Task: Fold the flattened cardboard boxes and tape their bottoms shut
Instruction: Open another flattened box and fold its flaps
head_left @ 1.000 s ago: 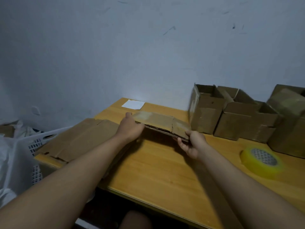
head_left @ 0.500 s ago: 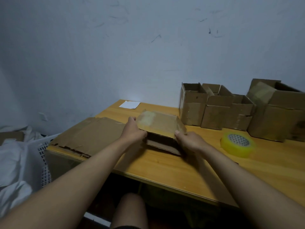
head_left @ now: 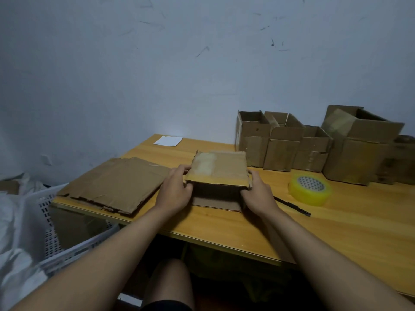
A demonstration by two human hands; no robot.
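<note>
Gripping a half-opened box point(head_left: 219, 168) from both sides, your left hand point(head_left: 174, 193) and right hand point(head_left: 258, 194) hold it over the table point(head_left: 224, 225), its near end gaping dark. Flat cardboard point(head_left: 114, 184) lies stacked at the left edge. Folded boxes point(head_left: 283, 142) line the wall, with yellow tape point(head_left: 310, 189) just right of your hands.
</note>
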